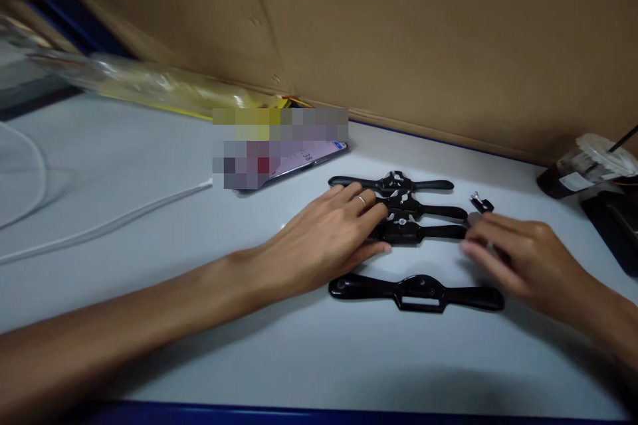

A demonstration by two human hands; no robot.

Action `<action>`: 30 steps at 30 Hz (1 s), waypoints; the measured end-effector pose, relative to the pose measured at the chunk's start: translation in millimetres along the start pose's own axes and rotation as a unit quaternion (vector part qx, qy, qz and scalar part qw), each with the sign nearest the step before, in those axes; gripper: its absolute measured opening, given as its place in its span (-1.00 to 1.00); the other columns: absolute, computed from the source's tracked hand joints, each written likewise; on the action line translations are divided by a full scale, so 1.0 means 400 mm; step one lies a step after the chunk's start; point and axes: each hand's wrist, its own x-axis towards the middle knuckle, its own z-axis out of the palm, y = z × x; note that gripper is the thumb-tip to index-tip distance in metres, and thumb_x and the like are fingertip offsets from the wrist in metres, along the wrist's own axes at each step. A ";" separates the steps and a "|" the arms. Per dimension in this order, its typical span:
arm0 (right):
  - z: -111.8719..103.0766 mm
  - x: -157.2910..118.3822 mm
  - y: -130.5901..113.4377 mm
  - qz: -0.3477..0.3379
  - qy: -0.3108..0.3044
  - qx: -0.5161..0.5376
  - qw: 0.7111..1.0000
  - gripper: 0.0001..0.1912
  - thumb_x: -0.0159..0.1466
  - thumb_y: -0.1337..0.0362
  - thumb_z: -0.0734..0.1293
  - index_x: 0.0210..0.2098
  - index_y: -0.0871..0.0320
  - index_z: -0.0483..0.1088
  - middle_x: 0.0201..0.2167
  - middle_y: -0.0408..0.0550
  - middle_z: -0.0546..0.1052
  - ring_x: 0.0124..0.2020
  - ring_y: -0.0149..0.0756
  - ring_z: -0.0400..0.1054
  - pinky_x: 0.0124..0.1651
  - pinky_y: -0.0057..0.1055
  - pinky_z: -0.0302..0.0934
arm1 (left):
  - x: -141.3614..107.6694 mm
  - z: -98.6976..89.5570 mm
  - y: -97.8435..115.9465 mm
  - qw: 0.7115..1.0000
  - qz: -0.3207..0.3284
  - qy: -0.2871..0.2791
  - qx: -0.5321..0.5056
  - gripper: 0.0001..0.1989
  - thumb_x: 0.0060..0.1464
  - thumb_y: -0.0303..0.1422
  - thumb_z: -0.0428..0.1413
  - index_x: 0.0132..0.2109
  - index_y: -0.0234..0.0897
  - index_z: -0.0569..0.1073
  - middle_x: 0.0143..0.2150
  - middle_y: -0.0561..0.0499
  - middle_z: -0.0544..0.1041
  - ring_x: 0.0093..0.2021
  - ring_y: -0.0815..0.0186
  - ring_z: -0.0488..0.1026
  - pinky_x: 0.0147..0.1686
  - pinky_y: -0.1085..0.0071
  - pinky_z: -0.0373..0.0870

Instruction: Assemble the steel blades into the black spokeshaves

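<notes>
Three assembled black spokeshaves lie in a row: the far spokeshave (433, 185), the middle spokeshave (443, 211) and the near spokeshave (403, 232), each with silvery fittings at its centre. My left hand (331, 229), a ring on one finger, covers the left handles of the middle and near ones. Its fingers curl down at the near spokeshave; their exact hold is hidden. My right hand (523, 255) has thumb and forefinger closed at that spokeshave's right handle tip. Beside those fingers a small grey piece (474, 218) shows, blurred. Closer to me lies a bare spokeshave body (421, 292) with an open slot.
Small metal and black parts (481, 202) lie beyond my right hand. A lidded plastic cup (573, 169) and a black object (611, 229) stand at the right. A phone (309, 159), partly pixelated, a white cable (124, 216) and a yellow plastic-wrapped item (169, 89) lie leftward. Cardboard (423, 40) backs the table.
</notes>
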 end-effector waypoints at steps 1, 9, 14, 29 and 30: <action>-0.005 -0.006 -0.018 -0.019 -0.043 0.015 0.999 -0.74 0.51 0.14 0.24 -0.24 0.12 0.44 -0.33 -0.08 0.54 -0.43 -0.31 0.39 -0.33 -0.34 0.16 | 0.000 0.002 -0.001 1.000 0.001 -0.004 -0.005 -0.70 0.35 -0.13 0.14 -0.13 -0.32 0.43 -0.20 -0.10 0.50 -0.19 0.10 0.42 -0.20 0.20 0.39; -0.003 -0.029 -0.076 -0.034 -0.156 0.020 0.987 -0.98 0.43 0.28 0.31 -0.19 0.05 0.38 -0.28 -0.16 0.50 -0.45 -0.29 0.37 -0.34 -0.31 0.14 | -0.012 0.003 0.010 1.000 0.016 -0.007 -0.006 -0.53 0.48 -0.05 -0.16 -0.27 -0.28 0.37 -0.38 -0.01 0.44 -0.34 0.21 0.39 -0.36 0.32 0.33; 0.035 -0.012 -0.060 -0.024 -0.078 0.005 0.997 -0.85 0.45 0.18 0.31 -0.21 0.12 0.41 -0.27 -0.10 0.51 -0.49 -0.33 0.34 -0.41 -0.35 0.18 | -0.010 -0.013 0.018 0.998 0.023 0.029 -0.044 -0.44 0.50 -0.05 -0.29 -0.30 -0.27 0.37 -0.42 0.01 0.42 -0.43 0.26 0.34 -0.43 0.34 0.28; 0.019 0.025 0.119 0.213 0.107 -0.078 0.968 -0.78 0.31 0.31 0.25 -0.33 0.12 0.55 -0.36 0.02 0.61 -0.43 -0.17 0.42 -0.36 -0.26 0.16 | -0.026 -0.031 0.066 0.981 0.156 0.047 -0.104 -0.61 0.49 -0.15 -0.08 -0.26 -0.27 0.40 -0.36 0.02 0.45 -0.41 0.28 0.32 -0.36 0.32 0.26; 0.023 0.023 0.122 0.210 0.100 -0.079 0.969 -0.75 0.31 0.31 0.24 -0.28 0.12 0.58 -0.35 0.02 0.62 -0.44 -0.19 0.41 -0.36 -0.27 0.15 | -0.027 -0.027 0.070 0.981 0.157 0.036 -0.110 -0.64 0.47 -0.15 -0.04 -0.26 -0.27 0.40 -0.34 0.02 0.46 -0.40 0.28 0.33 -0.35 0.32 0.27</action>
